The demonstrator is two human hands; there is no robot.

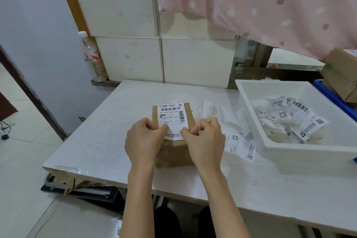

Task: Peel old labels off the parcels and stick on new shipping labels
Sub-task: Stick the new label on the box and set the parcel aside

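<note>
A small brown cardboard parcel (173, 152) lies in the middle of the white table (96, 141). A white shipping label (172, 118) with barcodes lies along its top, its near end hanging over the box's front. My left hand (143, 139) pinches the label's near left edge. My right hand (204, 137) pinches its near right edge. Both hands have curled fingers over the parcel's top.
A white bin (289, 149) at the right holds several crumpled old labels (289, 118). Loose labels (239, 145) and white backing strips (222, 116) lie between parcel and bin. More brown boxes (342, 75) sit at far right; a plastic bottle (91, 56) stands at back left.
</note>
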